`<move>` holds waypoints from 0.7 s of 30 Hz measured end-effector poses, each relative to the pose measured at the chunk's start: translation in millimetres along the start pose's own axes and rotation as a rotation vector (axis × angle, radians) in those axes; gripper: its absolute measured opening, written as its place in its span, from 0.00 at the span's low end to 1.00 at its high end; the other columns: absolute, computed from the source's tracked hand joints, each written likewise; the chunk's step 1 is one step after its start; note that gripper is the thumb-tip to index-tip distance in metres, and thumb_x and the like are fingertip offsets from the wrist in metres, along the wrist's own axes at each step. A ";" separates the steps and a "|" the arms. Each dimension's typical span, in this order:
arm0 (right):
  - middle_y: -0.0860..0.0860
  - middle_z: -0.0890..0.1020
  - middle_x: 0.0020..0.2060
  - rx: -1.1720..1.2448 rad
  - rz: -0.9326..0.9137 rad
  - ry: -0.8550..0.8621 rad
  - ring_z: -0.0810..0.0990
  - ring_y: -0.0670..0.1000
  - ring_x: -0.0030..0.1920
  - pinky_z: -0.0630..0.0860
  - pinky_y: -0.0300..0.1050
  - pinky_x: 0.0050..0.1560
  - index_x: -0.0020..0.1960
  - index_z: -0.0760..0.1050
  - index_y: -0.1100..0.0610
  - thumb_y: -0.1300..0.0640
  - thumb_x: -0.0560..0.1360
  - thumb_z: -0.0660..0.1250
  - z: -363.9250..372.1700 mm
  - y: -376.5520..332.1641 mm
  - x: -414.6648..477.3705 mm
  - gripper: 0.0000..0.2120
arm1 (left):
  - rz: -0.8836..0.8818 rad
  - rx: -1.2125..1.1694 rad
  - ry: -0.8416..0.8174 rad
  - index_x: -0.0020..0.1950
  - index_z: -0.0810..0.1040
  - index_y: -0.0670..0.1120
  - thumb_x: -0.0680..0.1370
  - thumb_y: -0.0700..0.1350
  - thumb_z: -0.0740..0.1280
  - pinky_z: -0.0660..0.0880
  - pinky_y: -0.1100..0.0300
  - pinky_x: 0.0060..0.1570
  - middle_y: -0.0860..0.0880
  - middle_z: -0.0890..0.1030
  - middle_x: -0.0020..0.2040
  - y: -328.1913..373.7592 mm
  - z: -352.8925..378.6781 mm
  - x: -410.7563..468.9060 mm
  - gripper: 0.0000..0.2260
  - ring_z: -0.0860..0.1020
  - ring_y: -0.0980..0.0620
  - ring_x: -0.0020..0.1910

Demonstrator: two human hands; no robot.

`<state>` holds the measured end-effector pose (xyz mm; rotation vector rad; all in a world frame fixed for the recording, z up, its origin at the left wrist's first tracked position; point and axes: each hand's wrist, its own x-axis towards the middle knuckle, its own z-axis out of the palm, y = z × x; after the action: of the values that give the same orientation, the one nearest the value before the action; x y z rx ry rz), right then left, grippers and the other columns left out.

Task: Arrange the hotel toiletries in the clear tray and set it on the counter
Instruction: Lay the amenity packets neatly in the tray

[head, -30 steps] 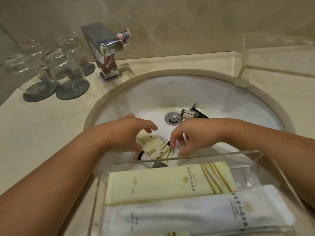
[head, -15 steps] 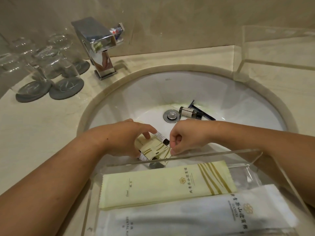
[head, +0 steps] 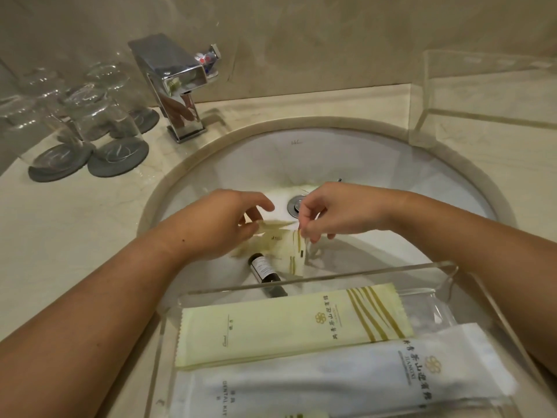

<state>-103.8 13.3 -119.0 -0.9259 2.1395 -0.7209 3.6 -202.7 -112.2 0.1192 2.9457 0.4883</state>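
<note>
1. We look down on a pale marble counter [head: 60, 236] with a white round sink [head: 247, 164] sunk into it and a beige stone wall behind.
2. A square chrome faucet [head: 174, 82] stands at the back left of the sink; the metal drain [head: 294, 203] shows between our two hands.
3. Left of the faucet, clear drinking glasses [head: 99, 116] stand upside down on round grey coasters [head: 119, 156].
4. At the far right a second clear box [head: 482, 95] rests on the counter.
5. The clear tray [head: 331, 274] sits nearest to us, its far wall over the front of the sink. It holds a long pale yellow packet [head: 286, 327] with gold stripes and, just in front of it, a white dental kit packet [head: 331, 381].
6. Our left hand [head: 217, 224] and right hand [head: 325, 212] are over the basin, each pinching one end of small yellow sachets [head: 286, 242] that hang between them, partly blurred.
7. Under the sachets, a small dark bottle [head: 265, 271] with a white label lies on its side in the sink, its lower end behind the tray's far wall.
</note>
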 end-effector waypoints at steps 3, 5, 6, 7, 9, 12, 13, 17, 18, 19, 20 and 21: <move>0.54 0.87 0.39 0.072 -0.002 0.043 0.86 0.44 0.38 0.84 0.42 0.45 0.46 0.80 0.64 0.63 0.75 0.69 -7.0 0.8 -3.7 0.04 | -0.013 -0.068 0.158 0.64 0.78 0.57 0.81 0.45 0.68 0.72 0.67 0.42 0.59 0.84 0.49 1.0 -4.3 0.7 0.14 0.80 0.59 0.45; 0.53 0.87 0.37 0.068 0.002 0.090 0.87 0.45 0.37 0.83 0.41 0.43 0.46 0.80 0.63 0.65 0.74 0.69 -9.5 1.6 -5.3 0.02 | -0.030 -0.118 0.221 0.63 0.78 0.57 0.80 0.45 0.68 0.73 0.65 0.42 0.59 0.83 0.46 3.3 -7.1 0.9 0.12 0.80 0.58 0.46; 0.53 0.88 0.36 0.074 0.005 0.111 0.87 0.46 0.38 0.83 0.42 0.43 0.47 0.79 0.62 0.66 0.74 0.68 -10.4 2.1 -6.0 0.03 | -0.043 -0.137 0.241 0.63 0.78 0.58 0.80 0.45 0.68 0.75 0.62 0.44 0.59 0.83 0.46 4.5 -8.0 1.0 0.13 0.80 0.58 0.47; 0.52 0.88 0.37 0.088 0.004 0.129 0.88 0.47 0.39 0.83 0.44 0.44 0.47 0.79 0.61 0.67 0.74 0.68 -11.6 2.9 -6.8 0.04 | -0.057 -0.151 0.254 0.63 0.78 0.58 0.80 0.45 0.68 0.75 0.60 0.45 0.60 0.83 0.46 5.2 -8.8 0.6 0.13 0.80 0.58 0.47; 0.52 0.88 0.38 0.111 -0.013 0.164 0.88 0.50 0.41 0.84 0.48 0.47 0.48 0.80 0.60 0.67 0.75 0.67 -14.3 4.7 -8.3 0.05 | -0.077 -0.168 0.258 0.64 0.77 0.58 0.80 0.46 0.68 0.75 0.59 0.45 0.60 0.82 0.47 5.0 -9.6 0.1 0.13 0.80 0.58 0.48; 0.49 0.87 0.38 0.124 -0.037 0.156 0.88 0.52 0.42 0.84 0.51 0.50 0.49 0.81 0.59 0.67 0.76 0.65 -12.7 6.9 -9.0 0.08 | -0.080 -0.157 0.219 0.64 0.77 0.56 0.80 0.46 0.68 0.73 0.65 0.43 0.59 0.83 0.49 3.4 -9.0 -0.6 0.13 0.80 0.58 0.49; 0.48 0.87 0.38 0.107 -0.034 0.117 0.88 0.51 0.43 0.84 0.51 0.50 0.50 0.82 0.58 0.67 0.76 0.65 -10.4 6.5 -9.0 0.10 | -0.080 -0.154 0.209 0.64 0.77 0.57 0.80 0.46 0.68 0.71 0.67 0.41 0.59 0.83 0.49 3.4 -8.5 -0.7 0.13 0.80 0.58 0.49; 0.47 0.88 0.46 -0.003 -0.037 -0.031 0.87 0.49 0.48 0.83 0.49 0.56 0.51 0.86 0.49 0.69 0.73 0.68 0.3 5.3 -6.4 0.17 | -0.089 -0.165 0.190 0.62 0.77 0.58 0.80 0.47 0.68 0.72 0.67 0.42 0.59 0.83 0.47 3.9 -7.2 -0.5 0.12 0.80 0.59 0.49; 0.44 0.87 0.47 -0.039 -0.051 -0.036 0.87 0.47 0.48 0.82 0.49 0.57 0.51 0.86 0.48 0.68 0.73 0.70 1.3 5.6 -5.7 0.17 | -0.092 -0.163 0.178 0.62 0.77 0.58 0.80 0.47 0.68 0.73 0.64 0.43 0.59 0.83 0.48 3.3 -7.0 -0.5 0.12 0.80 0.58 0.49; 0.43 0.86 0.47 -0.084 -0.063 -0.034 0.86 0.46 0.48 0.82 0.49 0.57 0.52 0.86 0.47 0.67 0.73 0.72 1.7 6.1 -5.4 0.17 | -0.093 -0.157 0.167 0.63 0.77 0.58 0.80 0.47 0.68 0.75 0.62 0.45 0.59 0.84 0.48 2.7 -6.8 -0.4 0.12 0.81 0.58 0.49; 0.43 0.86 0.48 -0.124 -0.069 -0.029 0.85 0.46 0.48 0.81 0.49 0.57 0.52 0.86 0.45 0.66 0.73 0.73 1.5 6.4 -5.0 0.16 | -0.094 -0.152 0.159 0.63 0.77 0.58 0.80 0.48 0.68 0.76 0.59 0.47 0.58 0.84 0.49 1.6 -6.6 -0.3 0.12 0.81 0.57 0.49; 0.43 0.85 0.48 -0.146 -0.071 -0.020 0.85 0.46 0.48 0.81 0.50 0.56 0.51 0.86 0.45 0.64 0.72 0.74 0.8 6.7 -5.6 0.15 | -0.096 -0.154 0.157 0.63 0.77 0.59 0.80 0.48 0.68 0.77 0.58 0.48 0.58 0.84 0.49 1.1 -6.5 -0.3 0.12 0.81 0.57 0.50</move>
<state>-103.0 21.4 -122.1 -1.0858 2.1740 -0.5930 2.9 -203.8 -105.6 -0.0818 3.0323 0.7389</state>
